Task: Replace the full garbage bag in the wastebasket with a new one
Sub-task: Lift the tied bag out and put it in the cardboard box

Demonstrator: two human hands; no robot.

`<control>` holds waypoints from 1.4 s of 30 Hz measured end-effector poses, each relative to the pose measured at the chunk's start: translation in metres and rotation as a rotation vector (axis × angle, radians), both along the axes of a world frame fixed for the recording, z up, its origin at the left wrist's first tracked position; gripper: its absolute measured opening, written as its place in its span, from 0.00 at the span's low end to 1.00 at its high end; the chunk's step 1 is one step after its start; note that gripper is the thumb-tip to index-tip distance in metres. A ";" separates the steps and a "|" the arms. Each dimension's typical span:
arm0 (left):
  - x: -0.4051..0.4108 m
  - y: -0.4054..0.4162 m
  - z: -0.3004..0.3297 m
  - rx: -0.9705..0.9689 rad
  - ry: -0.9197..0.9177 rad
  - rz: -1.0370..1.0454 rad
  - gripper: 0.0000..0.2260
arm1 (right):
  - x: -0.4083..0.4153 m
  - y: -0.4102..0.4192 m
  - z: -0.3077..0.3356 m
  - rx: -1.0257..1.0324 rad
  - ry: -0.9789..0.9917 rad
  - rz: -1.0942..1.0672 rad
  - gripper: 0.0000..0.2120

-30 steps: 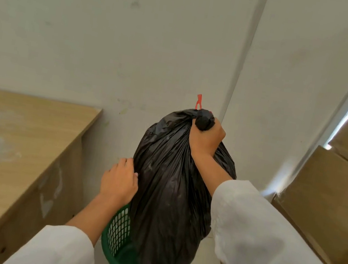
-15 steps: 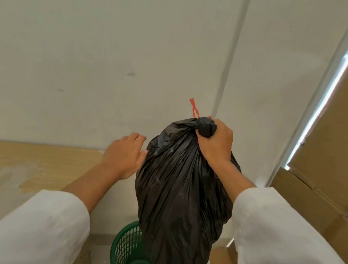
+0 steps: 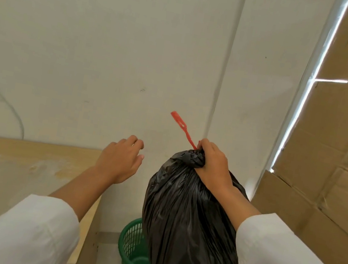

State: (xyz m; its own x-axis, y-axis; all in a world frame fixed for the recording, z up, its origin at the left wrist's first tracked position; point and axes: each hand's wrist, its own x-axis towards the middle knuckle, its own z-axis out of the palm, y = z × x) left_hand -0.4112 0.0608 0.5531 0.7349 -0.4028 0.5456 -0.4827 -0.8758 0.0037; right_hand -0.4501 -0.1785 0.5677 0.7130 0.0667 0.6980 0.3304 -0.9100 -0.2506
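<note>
The black garbage bag is hung upright, long axis vertical, gripped at its knotted neck by the right hand, while the left hand is held loosely open, empty, at frame centre.

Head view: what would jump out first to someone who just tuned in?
The bulging black garbage bag, gripped at its gathered neck by the right hand, a red tie sticking up from it. Below it, the green wastebasket on the floor. The left hand hangs free beside the bag.
</note>
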 end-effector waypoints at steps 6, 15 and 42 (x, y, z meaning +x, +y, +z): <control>-0.068 0.028 -0.002 0.048 0.001 -0.041 0.14 | -0.078 0.037 -0.006 -0.026 0.045 0.034 0.15; -0.127 0.097 0.003 0.114 -0.012 -0.060 0.12 | -0.158 0.123 0.000 -0.138 0.136 0.011 0.11; -0.306 0.507 0.003 0.059 0.016 0.069 0.12 | -0.294 0.542 -0.008 0.024 0.162 0.059 0.11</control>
State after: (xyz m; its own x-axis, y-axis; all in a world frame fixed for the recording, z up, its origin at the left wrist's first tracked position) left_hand -0.7174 0.5674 0.5558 0.7708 -0.3818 0.5101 -0.4213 -0.9060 -0.0414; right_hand -0.7441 0.3639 0.5593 0.8118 0.0967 0.5759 0.3365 -0.8834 -0.3260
